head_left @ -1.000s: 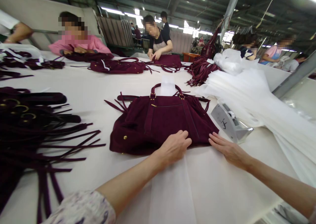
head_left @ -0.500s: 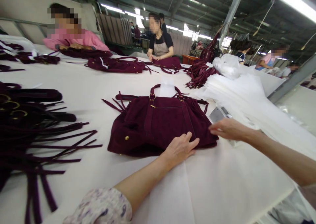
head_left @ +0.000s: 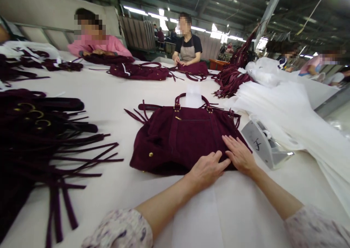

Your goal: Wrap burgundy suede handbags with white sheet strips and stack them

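Note:
A burgundy suede handbag [head_left: 180, 135] with gold studs and fringe lies flat on the white table [head_left: 104, 95], handles pointing away from me. My left hand [head_left: 207, 169] rests on its near bottom edge, fingers stretched flat. My right hand [head_left: 239, 154] lies flat on the bag's lower right corner, fingers spread, just beside the left hand. A thin white sheet [head_left: 202, 211] lies under the bag's near edge, running toward me.
A grey tape dispenser [head_left: 262, 144] stands right of the bag. White sheets [head_left: 295, 113] are piled at the right. Dark fringed straps [head_left: 35, 138] cover the left. More burgundy bags [head_left: 139, 71] lie at the far side, where two people work on them.
My right hand was raised near the tape dispenser half a second ago and has come back down onto the bag's corner. The left hand stayed at the bag's edge.

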Available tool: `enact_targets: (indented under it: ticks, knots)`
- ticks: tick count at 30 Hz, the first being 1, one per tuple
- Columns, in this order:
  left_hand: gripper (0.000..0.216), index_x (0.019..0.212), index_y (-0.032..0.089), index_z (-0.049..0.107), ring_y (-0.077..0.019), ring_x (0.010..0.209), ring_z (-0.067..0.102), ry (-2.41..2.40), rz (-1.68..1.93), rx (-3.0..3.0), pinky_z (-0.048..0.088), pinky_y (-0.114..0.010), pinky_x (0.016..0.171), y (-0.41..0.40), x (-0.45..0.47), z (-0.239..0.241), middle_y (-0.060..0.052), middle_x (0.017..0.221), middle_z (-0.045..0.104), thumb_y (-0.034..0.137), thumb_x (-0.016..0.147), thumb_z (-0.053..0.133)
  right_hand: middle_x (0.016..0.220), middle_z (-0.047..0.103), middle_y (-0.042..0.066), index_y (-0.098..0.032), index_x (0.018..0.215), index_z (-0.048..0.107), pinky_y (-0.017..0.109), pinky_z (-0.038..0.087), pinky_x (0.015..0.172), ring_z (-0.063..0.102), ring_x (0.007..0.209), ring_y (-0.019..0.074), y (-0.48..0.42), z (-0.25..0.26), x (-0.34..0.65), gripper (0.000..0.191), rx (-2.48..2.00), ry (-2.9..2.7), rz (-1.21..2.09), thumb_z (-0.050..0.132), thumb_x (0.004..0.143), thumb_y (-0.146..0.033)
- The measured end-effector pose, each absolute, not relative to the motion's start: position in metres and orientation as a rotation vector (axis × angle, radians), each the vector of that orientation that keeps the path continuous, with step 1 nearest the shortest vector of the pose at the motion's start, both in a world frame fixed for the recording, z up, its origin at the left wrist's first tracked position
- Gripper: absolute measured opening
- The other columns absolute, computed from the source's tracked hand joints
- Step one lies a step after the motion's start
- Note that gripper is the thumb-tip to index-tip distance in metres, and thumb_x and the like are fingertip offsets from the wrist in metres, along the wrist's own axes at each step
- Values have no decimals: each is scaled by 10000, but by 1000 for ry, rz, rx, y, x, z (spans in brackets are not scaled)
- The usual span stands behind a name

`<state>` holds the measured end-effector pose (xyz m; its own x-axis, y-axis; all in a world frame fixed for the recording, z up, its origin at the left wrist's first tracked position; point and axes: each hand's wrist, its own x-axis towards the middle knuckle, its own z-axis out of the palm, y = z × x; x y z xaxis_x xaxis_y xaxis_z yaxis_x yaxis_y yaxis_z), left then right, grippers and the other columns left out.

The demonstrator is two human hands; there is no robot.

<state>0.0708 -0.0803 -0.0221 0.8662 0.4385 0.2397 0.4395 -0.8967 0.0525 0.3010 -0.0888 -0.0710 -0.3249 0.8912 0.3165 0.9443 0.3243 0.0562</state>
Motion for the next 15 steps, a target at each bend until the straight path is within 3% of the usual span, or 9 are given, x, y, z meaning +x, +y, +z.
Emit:
enact_targets:
  ticks: [4,9,12,15]
  knots:
    - [381,1321,286,416,-185,880,511,-686,-366,-3001,464,-287,713,-86,53,-19,-64,1026,506,224,945,419,1509,320,90,-178,1521,137,470,273,1129,291,1391,241,-85,-63,297,654,-1660,-2338,-334,342,974,-470]
    - [385,1330,303,429,-184,872,512,-697,-364,-3001,452,-291,718,-91,42,-22,-67,1059,508,275,946,424,1524,280,120,-189,1521,139,489,307,1106,282,1394,258,-91,-68,300,676,-1619,-2373,-269,371,961,-489]
    - [394,1337,321,426,-189,886,515,-708,-374,-2988,450,-299,716,-93,41,-24,-60,1070,508,302,944,433,1506,315,139,-216,1491,265,534,343,1067,314,1376,294,-82,-53,297,618,-1609,-2470,-166,390,955,-498]
    - [411,1349,324,415,-191,887,521,-713,-374,-2990,442,-305,705,-96,39,-24,-58,1068,514,324,939,446,1509,303,149,-219,1438,390,581,314,1069,241,1398,345,-64,4,274,601,-1501,-2488,-196,454,924,-525]
